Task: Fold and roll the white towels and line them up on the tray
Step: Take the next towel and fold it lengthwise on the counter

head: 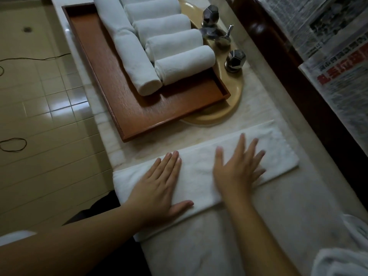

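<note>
A person stood at a marble counter (249, 226), seen from above through a head-worn camera. A white towel (199, 172), folded into a long flat strip, lay across the counter just in front of a wooden tray (123, 100). Both hands rested on it, palms down. The left hand (161, 188) pressed near the strip's left end, fingers straight and close together. The right hand (237, 168) pressed near the middle, fingers straight and spread; it looked slightly blurred. Neither hand gripped anything.

The tray sat partly over a tan basin (229, 108) with chrome taps (217, 32). On it lay rolled towels (173, 50) in a neat row, with further rolls set end to end beside the row. More loose white cloth (338, 261) showed at the lower right edge.

The step in hand appeared to be smoothing the folded strip flat. The next move would likely call for curling one end over and rolling the strip tightly and evenly, then setting the roll beside the others.
</note>
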Demonstrator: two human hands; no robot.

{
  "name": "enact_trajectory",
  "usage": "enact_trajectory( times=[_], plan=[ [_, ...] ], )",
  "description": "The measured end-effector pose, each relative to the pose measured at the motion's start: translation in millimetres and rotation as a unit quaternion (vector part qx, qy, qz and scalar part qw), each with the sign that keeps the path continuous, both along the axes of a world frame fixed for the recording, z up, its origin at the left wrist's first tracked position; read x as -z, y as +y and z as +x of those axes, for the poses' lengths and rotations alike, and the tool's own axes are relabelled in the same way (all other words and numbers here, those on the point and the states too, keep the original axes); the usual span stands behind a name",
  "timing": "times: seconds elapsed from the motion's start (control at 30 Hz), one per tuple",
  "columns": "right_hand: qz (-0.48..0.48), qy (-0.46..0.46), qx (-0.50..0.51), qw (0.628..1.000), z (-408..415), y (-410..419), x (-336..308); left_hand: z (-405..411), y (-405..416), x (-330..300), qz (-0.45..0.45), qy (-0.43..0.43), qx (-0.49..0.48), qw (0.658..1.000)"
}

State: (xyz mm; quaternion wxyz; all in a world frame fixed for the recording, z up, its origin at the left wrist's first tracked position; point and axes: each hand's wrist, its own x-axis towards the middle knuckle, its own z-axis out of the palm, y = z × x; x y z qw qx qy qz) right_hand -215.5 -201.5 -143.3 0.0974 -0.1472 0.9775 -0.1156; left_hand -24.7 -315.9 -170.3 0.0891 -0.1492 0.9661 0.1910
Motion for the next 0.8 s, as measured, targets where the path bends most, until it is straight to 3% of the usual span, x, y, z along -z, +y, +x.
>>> enact_trajectory(
  times=[0.1,0.2,0.6,0.8],
  plan=[
    [0.081,-0.052,-0.034,0.995,59,-1,23,0,0,1,0.006,0.0,0.004,1.0],
    [0.112,-0.059,-0.021,0.992,54,-6,34,0,0,-1,0.007,-0.004,0.008,1.0],
    [0.106,-0.058,0.139,0.983,-114,-5,29,-1,1,1,-0.003,0.005,0.0,1.0],
    [0.102,-0.075,0.196,0.972,-141,-18,28,-3,2,1,-0.008,0.014,0.006,1.0]
  ],
)
